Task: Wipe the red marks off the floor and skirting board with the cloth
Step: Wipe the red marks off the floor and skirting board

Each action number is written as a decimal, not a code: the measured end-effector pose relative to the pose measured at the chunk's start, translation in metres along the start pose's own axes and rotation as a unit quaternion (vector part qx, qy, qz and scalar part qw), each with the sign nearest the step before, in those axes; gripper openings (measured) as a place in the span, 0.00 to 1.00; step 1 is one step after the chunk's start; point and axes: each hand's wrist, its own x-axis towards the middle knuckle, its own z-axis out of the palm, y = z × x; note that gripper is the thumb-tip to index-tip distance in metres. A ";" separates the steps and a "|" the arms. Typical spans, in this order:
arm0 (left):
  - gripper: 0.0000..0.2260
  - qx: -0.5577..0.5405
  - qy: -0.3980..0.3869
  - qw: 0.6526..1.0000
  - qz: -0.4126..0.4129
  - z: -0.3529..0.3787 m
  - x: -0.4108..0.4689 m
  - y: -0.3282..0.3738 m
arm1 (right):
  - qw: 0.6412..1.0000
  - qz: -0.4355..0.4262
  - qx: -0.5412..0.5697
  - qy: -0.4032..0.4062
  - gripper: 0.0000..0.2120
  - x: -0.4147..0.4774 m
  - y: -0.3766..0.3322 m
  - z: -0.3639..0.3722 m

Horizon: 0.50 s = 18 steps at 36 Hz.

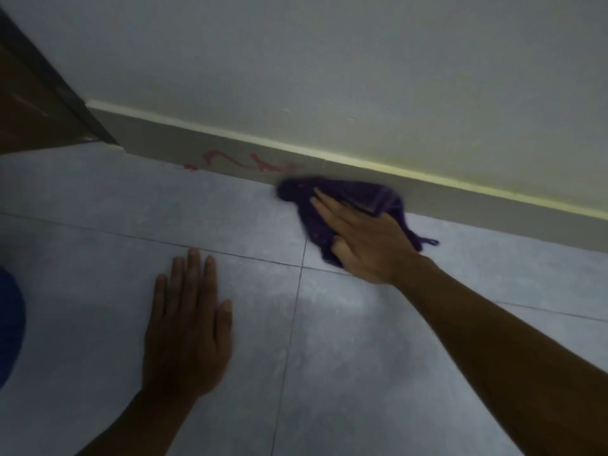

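Head view. The cloth (342, 205) is a dark purple rag lying crumpled on the floor (230, 205) at the foot of the skirting board (460, 205), right of centre and far from the camera. Its far-left edge is blurred and touches, or lies just beside, the right end of the red marks (243, 161). The marks run along the lower skirting board to the left of the cloth, with one small red spot at the joint between board and floor.

The right hand (365, 238) rests on top of the cloth with fingers extended and spread, palm down. The thumb appears tucked against the near edge of the fabric. This is a flat press, not a closed fist.

The left hand (187, 320) lies flat on a bare tile, near and to the left, fingers straight and together, holding nothing. It appears to serve as a brace.

Handling judgement: the cloth looks light, soft and limp. It folds and bunches freely, and a loose thread trails from its right corner. Under a flat palm it is likely to slide on the smooth tile. For the vertical board face, gather the fabric under the fingertips and pinch its near edge with the thumb, so that a padded fold meets the marks. No fragility is expected.
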 end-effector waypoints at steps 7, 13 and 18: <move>0.30 0.000 -0.013 1.000 0.002 0.000 0.002 -0.002 | 0.998 0.032 0.045 0.030 0.30 0.025 -0.040 0.007; 0.30 -0.010 0.002 1.000 0.012 0.001 0.000 -0.002 | 0.981 0.164 0.075 0.066 0.28 -0.044 -0.009 0.019; 0.30 -0.019 0.005 1.000 0.007 0.001 0.001 -0.001 | 0.959 0.276 0.041 0.043 0.30 -0.076 0.008 0.023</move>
